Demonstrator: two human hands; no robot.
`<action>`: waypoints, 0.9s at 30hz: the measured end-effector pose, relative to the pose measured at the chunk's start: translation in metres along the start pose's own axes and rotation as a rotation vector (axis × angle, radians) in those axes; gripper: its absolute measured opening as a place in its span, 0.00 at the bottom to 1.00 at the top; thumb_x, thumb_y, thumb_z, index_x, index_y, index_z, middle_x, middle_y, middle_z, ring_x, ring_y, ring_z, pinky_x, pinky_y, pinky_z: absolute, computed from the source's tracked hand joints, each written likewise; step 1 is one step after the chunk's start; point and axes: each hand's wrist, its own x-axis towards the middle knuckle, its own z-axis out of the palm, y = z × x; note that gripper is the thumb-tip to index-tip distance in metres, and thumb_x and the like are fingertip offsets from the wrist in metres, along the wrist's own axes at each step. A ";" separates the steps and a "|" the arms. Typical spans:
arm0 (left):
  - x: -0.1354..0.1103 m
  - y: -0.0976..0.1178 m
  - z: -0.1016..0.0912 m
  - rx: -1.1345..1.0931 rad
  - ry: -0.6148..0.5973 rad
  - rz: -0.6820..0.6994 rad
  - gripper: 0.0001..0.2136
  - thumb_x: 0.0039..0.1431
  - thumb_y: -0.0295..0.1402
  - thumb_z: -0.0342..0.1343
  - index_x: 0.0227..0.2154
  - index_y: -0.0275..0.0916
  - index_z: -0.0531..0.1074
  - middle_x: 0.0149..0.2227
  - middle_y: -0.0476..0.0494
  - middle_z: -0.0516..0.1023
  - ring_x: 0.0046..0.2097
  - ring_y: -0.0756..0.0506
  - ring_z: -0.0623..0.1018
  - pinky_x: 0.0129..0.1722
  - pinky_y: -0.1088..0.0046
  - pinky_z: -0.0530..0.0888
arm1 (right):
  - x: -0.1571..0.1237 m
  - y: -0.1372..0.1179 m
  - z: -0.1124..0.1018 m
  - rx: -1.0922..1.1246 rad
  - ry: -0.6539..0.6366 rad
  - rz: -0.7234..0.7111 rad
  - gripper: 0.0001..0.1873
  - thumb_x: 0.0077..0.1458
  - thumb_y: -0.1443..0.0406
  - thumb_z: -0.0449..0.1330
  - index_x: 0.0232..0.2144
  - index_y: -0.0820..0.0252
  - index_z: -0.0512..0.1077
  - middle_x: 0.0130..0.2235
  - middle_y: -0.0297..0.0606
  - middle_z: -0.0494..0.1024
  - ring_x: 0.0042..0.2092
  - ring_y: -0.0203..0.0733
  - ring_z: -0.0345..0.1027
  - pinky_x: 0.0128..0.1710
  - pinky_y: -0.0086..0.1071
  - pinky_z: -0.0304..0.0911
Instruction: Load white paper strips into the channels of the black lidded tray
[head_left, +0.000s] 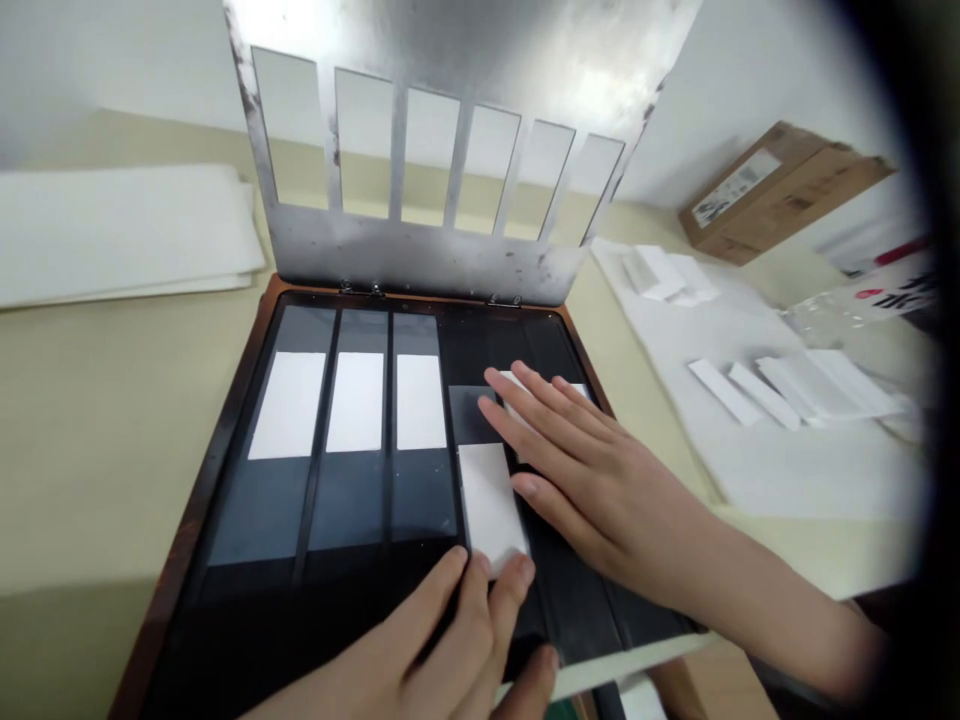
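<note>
A shallow black tray with long parallel slots lies before me. In its three left slots, white rectangular pieces rest on dark glossy strips. Another white rectangular piece sits nearer to me in the fourth slot, over a similar dark strip. My left hand has its bent fingertips gathered at that piece's near end. Flat over the right slots lies my right hand, fingers stretched out, its thumb close to the same piece's right edge. Parts of more white pieces show under it.
A metal plate with several rectangular windows stands raised on hinges at the tray's back edge. White sheets are stacked at left. To the right, loose white pieces lie on a white sheet, with a cardboard box behind.
</note>
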 end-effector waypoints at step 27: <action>-0.004 0.008 -0.001 0.017 -0.060 0.051 0.35 0.58 0.54 0.49 0.62 0.36 0.56 0.59 0.31 0.64 0.56 0.37 0.68 0.57 0.55 0.60 | 0.015 -0.007 0.001 0.514 0.179 0.196 0.05 0.56 0.72 0.60 0.34 0.58 0.72 0.36 0.33 0.73 0.41 0.34 0.66 0.42 0.31 0.63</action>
